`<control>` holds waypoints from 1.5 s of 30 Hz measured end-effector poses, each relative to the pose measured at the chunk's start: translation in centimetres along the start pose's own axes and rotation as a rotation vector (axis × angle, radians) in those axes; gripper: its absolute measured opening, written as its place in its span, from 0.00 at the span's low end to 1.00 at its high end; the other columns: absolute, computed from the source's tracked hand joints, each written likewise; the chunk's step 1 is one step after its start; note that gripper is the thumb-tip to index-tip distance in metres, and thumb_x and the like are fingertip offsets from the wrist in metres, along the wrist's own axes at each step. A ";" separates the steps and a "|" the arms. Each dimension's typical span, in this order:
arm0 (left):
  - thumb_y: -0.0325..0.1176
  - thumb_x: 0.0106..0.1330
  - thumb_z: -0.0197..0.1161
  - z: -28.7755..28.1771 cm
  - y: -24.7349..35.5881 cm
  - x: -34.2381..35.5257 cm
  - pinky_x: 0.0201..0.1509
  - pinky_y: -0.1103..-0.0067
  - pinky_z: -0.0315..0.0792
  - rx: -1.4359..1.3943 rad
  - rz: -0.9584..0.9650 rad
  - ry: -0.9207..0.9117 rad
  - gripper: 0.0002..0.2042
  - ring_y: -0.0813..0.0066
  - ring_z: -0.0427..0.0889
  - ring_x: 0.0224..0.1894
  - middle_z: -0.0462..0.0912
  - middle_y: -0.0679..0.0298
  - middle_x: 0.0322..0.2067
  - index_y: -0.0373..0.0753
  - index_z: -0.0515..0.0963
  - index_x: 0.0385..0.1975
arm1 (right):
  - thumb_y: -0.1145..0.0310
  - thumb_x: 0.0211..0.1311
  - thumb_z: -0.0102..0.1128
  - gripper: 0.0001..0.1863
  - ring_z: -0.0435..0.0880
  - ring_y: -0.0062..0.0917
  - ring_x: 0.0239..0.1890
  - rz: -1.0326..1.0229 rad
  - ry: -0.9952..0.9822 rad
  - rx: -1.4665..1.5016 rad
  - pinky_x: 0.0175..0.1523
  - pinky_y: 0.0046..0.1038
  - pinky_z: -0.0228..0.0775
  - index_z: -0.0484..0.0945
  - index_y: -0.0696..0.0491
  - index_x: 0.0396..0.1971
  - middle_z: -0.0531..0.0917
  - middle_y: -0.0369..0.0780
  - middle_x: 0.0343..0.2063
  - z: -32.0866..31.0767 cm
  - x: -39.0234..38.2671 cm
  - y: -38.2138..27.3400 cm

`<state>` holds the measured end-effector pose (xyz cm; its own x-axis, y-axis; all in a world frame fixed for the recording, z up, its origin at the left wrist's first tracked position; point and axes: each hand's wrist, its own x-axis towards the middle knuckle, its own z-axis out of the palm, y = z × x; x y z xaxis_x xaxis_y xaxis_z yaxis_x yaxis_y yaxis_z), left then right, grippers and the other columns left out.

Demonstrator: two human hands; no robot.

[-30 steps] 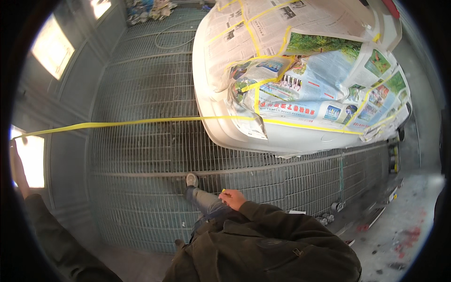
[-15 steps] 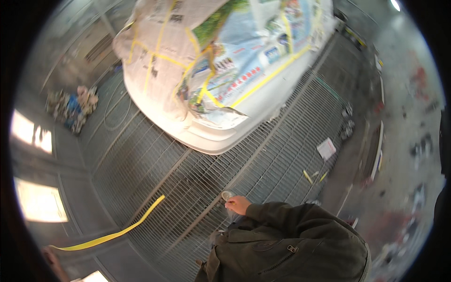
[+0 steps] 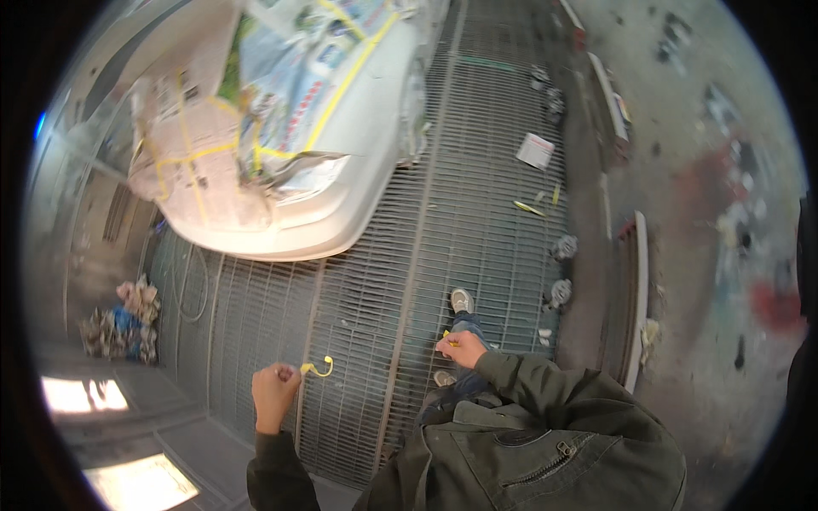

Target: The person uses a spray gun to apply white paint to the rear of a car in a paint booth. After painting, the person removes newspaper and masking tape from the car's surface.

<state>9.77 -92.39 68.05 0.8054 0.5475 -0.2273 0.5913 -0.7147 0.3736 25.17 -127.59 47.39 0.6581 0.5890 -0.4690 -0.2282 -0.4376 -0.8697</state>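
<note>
My left hand [image 3: 274,393] is closed in a pinch at the lower left. From its fingertips hangs a short strip of yellow masking tape [image 3: 321,370], curled at its free end. Near the middle, in front of my body, my right hand [image 3: 464,349] is also closed, with a small bit of yellow tape [image 3: 448,337] showing at its fingertips. The two hands are apart. Ahead to the left stands a pale car body [image 3: 341,230], partly covered by masking sheets [image 3: 294,102] stuck down with yellow tape lines.
Slatted metal grating [image 3: 366,307] makes up the floor. On it lie a white card [image 3: 535,151] and yellow tape scraps [image 3: 528,208]. Crumpled paper [image 3: 119,328] is heaped at the left wall. A long raised edge [image 3: 637,298] runs along the right. My shoe [image 3: 461,301] shows below.
My left hand has come in from the lower left edge. Its long stretched tape strip now shows as a short curl. The view has turned right, so the car sits farther left.
</note>
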 end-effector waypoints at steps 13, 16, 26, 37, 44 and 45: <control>0.36 0.57 0.68 15.2 33.2 16.1 0.30 0.77 0.74 -0.307 0.603 -0.153 0.10 0.75 0.83 0.24 0.84 0.59 0.21 0.34 0.85 0.30 | 0.63 0.66 0.62 0.13 0.77 0.15 0.21 0.106 0.331 0.359 0.26 0.22 0.68 0.85 0.59 0.31 0.82 0.34 0.21 -12.7 -7.3 11.4; 0.36 0.55 0.71 19.0 39.4 19.9 0.34 0.76 0.78 -0.431 0.416 -0.236 0.09 0.72 0.87 0.27 0.87 0.60 0.22 0.36 0.86 0.28 | 0.64 0.65 0.62 0.12 0.76 0.15 0.20 0.167 0.363 0.428 0.25 0.21 0.66 0.85 0.59 0.30 0.82 0.34 0.21 -18.5 -6.3 12.9; 0.23 0.54 0.68 28.5 63.2 27.1 0.32 0.80 0.81 -0.713 0.265 -0.435 0.06 0.74 0.87 0.27 0.87 0.56 0.26 0.27 0.82 0.30 | 0.64 0.69 0.60 0.12 0.69 0.13 0.14 0.290 0.563 0.662 0.18 0.19 0.57 0.82 0.57 0.30 0.78 0.33 0.18 -37.9 -3.8 13.6; 0.26 0.52 0.64 38.3 72.3 29.8 0.33 0.70 0.76 -0.898 0.417 -0.310 0.04 0.62 0.84 0.26 0.83 0.54 0.22 0.36 0.84 0.26 | 0.60 0.70 0.59 0.18 0.67 0.13 0.14 0.347 0.530 0.505 0.19 0.22 0.55 0.77 0.56 0.21 0.72 0.32 0.12 -43.7 -0.1 14.4; 0.24 0.57 0.59 47.3 74.5 30.0 0.39 0.61 0.73 -1.124 0.517 -0.229 0.01 0.51 0.79 0.35 0.79 0.54 0.29 0.35 0.76 0.26 | 0.62 0.63 0.65 0.21 0.81 0.20 0.36 0.789 0.252 0.110 0.34 0.26 0.73 0.76 0.53 0.54 0.85 0.37 0.42 -46.5 1.2 22.6; 0.24 0.58 0.58 47.6 74.4 31.1 0.39 0.61 0.72 -1.111 0.495 -0.376 0.01 0.50 0.79 0.35 0.77 0.53 0.30 0.34 0.75 0.27 | 0.60 0.65 0.61 0.17 0.80 0.22 0.34 0.765 0.258 0.074 0.35 0.29 0.72 0.77 0.54 0.49 0.84 0.38 0.39 -46.2 2.3 22.0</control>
<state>80.76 -149.24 45.97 0.9990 0.0409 -0.0198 0.0181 0.0407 0.9990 54.81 -167.32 34.27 0.4433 -0.0343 -0.8957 -0.7232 -0.6041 -0.3348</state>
